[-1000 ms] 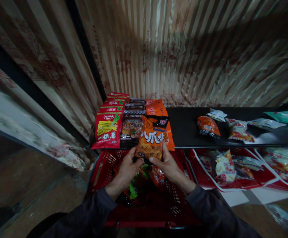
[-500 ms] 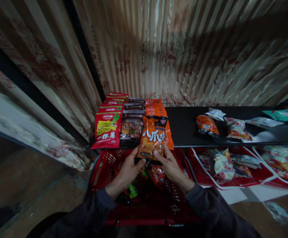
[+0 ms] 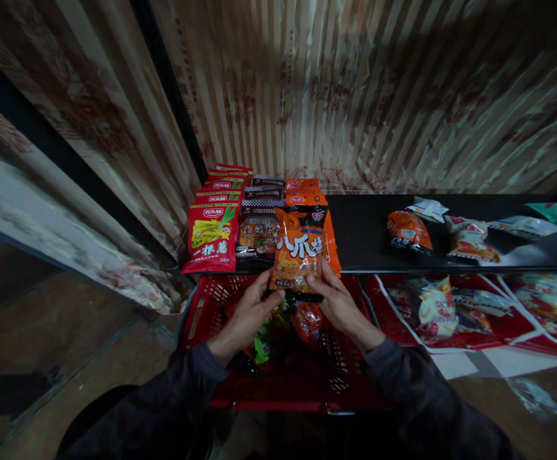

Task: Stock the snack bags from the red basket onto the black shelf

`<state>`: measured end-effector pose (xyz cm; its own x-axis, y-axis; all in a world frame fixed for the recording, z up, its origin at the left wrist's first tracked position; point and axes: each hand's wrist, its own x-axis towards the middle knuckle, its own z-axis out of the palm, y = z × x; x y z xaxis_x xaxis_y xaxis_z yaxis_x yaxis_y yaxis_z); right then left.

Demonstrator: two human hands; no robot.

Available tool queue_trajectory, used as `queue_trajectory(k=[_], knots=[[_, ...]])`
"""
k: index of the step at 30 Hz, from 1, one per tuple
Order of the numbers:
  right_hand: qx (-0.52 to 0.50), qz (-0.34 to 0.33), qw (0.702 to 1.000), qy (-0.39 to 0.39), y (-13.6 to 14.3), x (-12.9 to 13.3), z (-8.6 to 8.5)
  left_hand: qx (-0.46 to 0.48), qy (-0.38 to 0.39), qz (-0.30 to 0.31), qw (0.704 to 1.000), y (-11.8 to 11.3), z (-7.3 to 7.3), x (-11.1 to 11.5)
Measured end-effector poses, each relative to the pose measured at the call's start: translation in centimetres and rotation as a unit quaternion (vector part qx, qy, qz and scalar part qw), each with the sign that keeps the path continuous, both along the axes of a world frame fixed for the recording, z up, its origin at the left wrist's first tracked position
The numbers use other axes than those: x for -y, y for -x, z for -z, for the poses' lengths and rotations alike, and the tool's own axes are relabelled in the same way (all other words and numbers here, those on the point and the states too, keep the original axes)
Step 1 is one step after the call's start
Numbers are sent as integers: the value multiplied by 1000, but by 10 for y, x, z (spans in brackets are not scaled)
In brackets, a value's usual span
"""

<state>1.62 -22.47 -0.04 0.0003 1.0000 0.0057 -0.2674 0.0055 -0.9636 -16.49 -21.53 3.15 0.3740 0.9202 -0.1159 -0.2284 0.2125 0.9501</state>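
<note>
Between both hands I hold an orange and black snack bag [image 3: 298,249], upright with its printed front toward me. My left hand [image 3: 252,314] grips its lower left corner, and my right hand [image 3: 336,299] pinches the lower right side with the thumb on the front. Behind the bag stands a row of orange packets [image 3: 332,246], partly hidden by it. To their left are dark potato-chip packets [image 3: 257,235] and, at the shelf's end, red snack packets [image 3: 213,237]. Below my hands a red basket [image 3: 302,397] holds more bags, including an orange-red bag [image 3: 307,324] and a green one [image 3: 262,349].
The black shelf [image 3: 359,233] runs to the right, with a loose orange bag [image 3: 409,231] and several pale bags [image 3: 473,239] lying on it. Beneath it are red bins with white rims [image 3: 379,300] holding snack bags. A dark post [image 3: 168,83] rises at the left.
The shelf, basket and hands appear slightly higher in the view, as the camera has tilted. Both hands keep their hold on the orange snack bag, which stays in front of the orange packets.
</note>
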Motion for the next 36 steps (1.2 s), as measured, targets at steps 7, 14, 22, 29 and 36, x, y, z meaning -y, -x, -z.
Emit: queue_trajectory(k=[7,14,22,29,36], knots=[[-31,-67,996,-56,2,1,-10,32,85,-58,994,-2,1,0],[21,-52,996,-67,-1,-3,-8,2,75,-54,996,1,4,-4],[21,-75,995,-69,0,0,-5,26,-17,-58,998,2,-3,-8],[17,-85,995,-56,0,3,-8,61,6,-70,996,1,-4,-8],[55,-92,993,-39,0,4,-12,73,4,-80,994,1,-5,-11]])
